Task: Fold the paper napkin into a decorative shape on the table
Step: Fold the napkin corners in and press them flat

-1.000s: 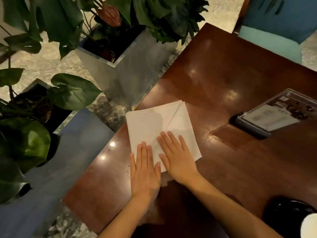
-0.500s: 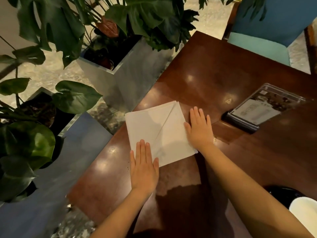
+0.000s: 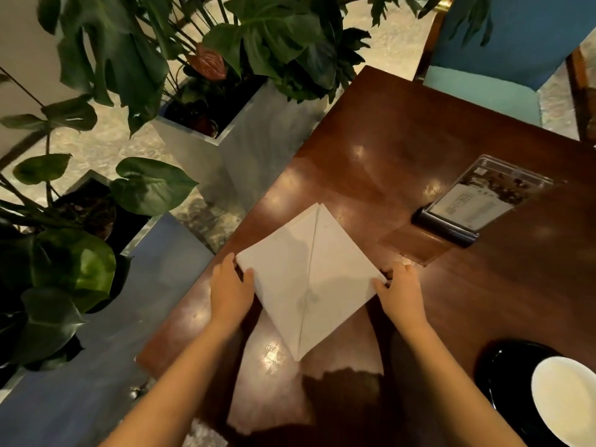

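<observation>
- A white dish (image 3: pixel 564 401) sits on a black saucer (image 3: pixel 498 366) at the near right of the dark wooden table (image 3: pixel 419 140). Both are cut off by the frame edge.
- Two bare forearms reach in from the near edge, one on each side of the paper napkin (image 3: pixel 309 279).
- The left hand (image 3: pixel 230 287) pinches the napkin's left corner. Its thumb lies on top of the paper and its fingers curl at the edge beside it.
- The right hand (image 3: pixel 401 293) pinches the right corner the same way, with the thumb tip on the paper and the fingers curled just behind it.
- The napkin lies flat on the table near its left edge, turned like a diamond, one point toward the person and one point away. A straight crease runs down its middle between those points.
- Farther right, well apart from the napkin, a clear menu stand (image 3: pixel 477 201) leans in a dark base.
- Beyond the table's left edge stands a grey planter (image 3: pixel 245 150) with large green leaves (image 3: pixel 151 185).
- At the far side is a blue chair (image 3: pixel 503 37).
</observation>
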The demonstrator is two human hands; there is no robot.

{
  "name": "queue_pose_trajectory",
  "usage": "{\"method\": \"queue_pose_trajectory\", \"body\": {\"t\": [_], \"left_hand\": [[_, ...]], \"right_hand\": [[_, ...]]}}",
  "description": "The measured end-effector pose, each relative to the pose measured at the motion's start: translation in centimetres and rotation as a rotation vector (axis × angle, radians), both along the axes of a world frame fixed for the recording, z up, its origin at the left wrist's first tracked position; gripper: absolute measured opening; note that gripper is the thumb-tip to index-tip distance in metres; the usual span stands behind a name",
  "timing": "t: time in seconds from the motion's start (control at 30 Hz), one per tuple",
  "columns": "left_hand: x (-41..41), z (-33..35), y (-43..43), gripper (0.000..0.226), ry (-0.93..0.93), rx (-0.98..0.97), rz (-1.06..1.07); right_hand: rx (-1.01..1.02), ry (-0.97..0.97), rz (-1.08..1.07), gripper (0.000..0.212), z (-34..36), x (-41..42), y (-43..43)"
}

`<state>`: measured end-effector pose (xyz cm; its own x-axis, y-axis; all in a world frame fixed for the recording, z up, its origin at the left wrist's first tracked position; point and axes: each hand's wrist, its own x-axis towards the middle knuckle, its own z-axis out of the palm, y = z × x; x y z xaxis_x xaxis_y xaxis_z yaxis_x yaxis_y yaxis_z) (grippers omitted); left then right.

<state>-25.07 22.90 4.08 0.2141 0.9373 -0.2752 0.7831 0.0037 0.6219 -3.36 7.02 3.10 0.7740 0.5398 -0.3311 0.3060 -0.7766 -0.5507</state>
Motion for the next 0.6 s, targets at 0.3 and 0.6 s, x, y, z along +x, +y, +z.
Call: {"method": "queue_pose_trajectory", "body": {"t": [0.3,0.6], "left_hand": [[1.2,1.1,6.2,0.04,-0.142,-0.574,0.002],[2.4,5.0,8.1,0.003,-0.504,-0.904,0.199]], "right_hand": [[-0.269,0.347,0.052,0.019,1.8,2.0,1.0],[0.338,0.963,-0.376,0.014,6.6,3.9,-0.9]]}}
